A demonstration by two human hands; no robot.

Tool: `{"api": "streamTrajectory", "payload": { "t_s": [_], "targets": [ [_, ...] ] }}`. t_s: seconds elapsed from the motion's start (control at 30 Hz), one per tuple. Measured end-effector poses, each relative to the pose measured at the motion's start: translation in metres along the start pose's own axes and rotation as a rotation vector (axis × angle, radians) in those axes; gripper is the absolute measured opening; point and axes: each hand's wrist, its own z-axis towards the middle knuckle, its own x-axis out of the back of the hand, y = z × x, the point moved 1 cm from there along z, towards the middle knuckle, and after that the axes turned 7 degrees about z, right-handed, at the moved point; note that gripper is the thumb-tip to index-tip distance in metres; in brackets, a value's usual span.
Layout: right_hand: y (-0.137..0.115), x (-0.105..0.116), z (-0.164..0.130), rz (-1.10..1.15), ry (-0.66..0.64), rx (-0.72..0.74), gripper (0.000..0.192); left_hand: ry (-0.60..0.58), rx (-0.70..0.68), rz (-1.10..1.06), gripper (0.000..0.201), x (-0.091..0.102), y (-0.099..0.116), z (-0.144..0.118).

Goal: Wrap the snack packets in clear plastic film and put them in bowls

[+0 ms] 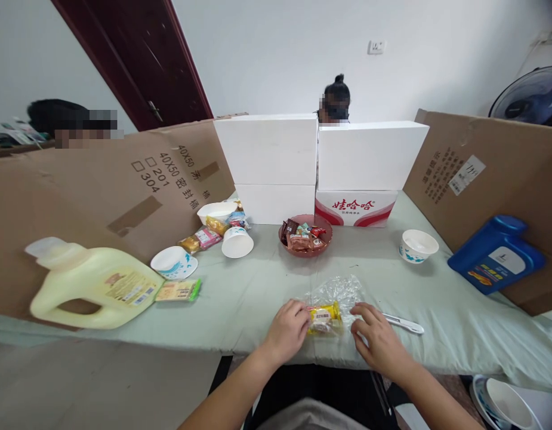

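A clear plastic bag point(338, 291) lies on the pale green tablecloth point(240, 298) near the front edge, with a yellow wrapped snack point(324, 317) inside it. My left hand point(288, 329) pinches the snack's left end through the bag. My right hand point(376, 337) rests on the bag's right side, fingers curled on the plastic. A white-handled tool point(403, 323) lies just right of my right hand. Further back stands a reddish bowl point(305, 236) filled with several wrapped snacks.
A yellow jug point(90, 285) lies at left, a blue jug point(495, 254) at right. White paper bowls point(418, 245) point(237, 242), a lid point(173, 263) and loose snack packs point(178, 290) sit around. White boxes point(320, 161) and cardboard walls point(495, 185) enclose the table. A person sits behind the boxes.
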Motion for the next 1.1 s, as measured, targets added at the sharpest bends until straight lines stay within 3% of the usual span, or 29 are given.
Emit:
{"api": "streamTrajectory", "payload": {
  "t_s": [0.1,0.17,0.2,0.23,0.3,0.4,0.53,0.67,0.77,0.9,1.03,1.1],
  "targets": [
    [-0.010,0.008,-0.012,0.110,-0.160,0.040,0.019,-0.311,-0.090,-0.078,0.005,0.014,0.011,-0.014],
    [-0.013,0.012,-0.020,0.149,-0.305,-0.004,0.014,-0.534,-0.142,-0.146,0.017,0.020,0.016,-0.020],
    [-0.013,0.014,-0.022,0.153,-0.361,-0.039,0.009,-0.572,-0.151,-0.170,0.019,0.021,0.018,-0.021],
    [-0.013,0.016,-0.023,0.148,-0.400,-0.083,0.004,-0.547,-0.146,-0.185,0.016,0.020,0.020,-0.019],
    [-0.012,0.017,-0.018,0.131,-0.417,-0.181,0.015,-0.369,-0.130,-0.191,0.010,0.013,0.022,-0.010],
    [-0.009,0.008,0.000,0.127,-0.282,-0.251,0.030,-0.116,-0.137,-0.142,0.021,-0.008,0.022,0.010],
    [0.009,-0.029,0.018,0.029,-0.045,-0.098,0.039,-0.099,-0.107,-0.024,0.050,-0.038,0.009,0.023],
    [0.035,-0.069,0.010,-0.162,-0.031,0.011,0.066,-0.096,-0.032,-0.001,0.059,-0.047,-0.018,0.011],
    [0.044,-0.081,0.002,-0.209,-0.041,0.010,0.070,-0.045,0.030,-0.012,0.056,-0.043,-0.043,-0.004],
    [0.043,-0.080,0.002,-0.195,-0.057,-0.024,0.070,0.026,0.137,0.014,0.051,-0.030,-0.073,-0.009],
    [0.042,-0.079,0.003,-0.189,-0.057,-0.029,0.069,0.239,0.330,0.066,0.040,-0.002,-0.094,0.015],
    [0.043,-0.080,0.002,-0.188,-0.047,-0.024,0.069,0.393,0.333,0.080,0.038,0.017,-0.094,0.039]
  ]
}}
